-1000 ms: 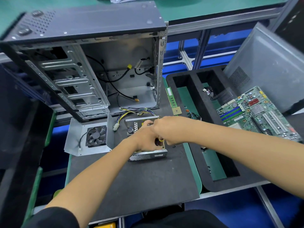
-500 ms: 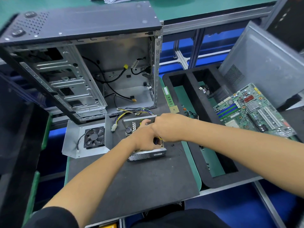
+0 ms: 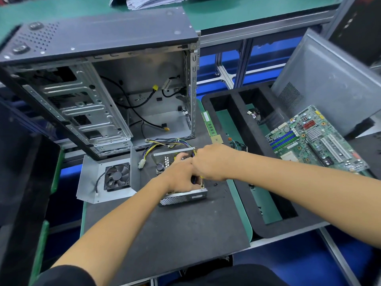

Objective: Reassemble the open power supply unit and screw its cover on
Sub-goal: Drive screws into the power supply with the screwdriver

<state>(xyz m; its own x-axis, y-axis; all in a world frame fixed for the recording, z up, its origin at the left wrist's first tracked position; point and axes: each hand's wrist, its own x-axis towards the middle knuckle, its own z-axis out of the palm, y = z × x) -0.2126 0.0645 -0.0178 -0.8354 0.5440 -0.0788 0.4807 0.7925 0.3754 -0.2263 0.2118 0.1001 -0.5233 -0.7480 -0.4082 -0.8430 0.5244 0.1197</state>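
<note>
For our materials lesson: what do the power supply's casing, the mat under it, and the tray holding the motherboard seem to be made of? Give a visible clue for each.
Power supply casing: probably bare sheet steel; silvery, thin folded walls, punched vent holes.
Mat: likely rubber or similar; flat, matt dark grey, no shine.
Tray: looks like black foam; thick, dull walls with cut-out compartments.
</note>
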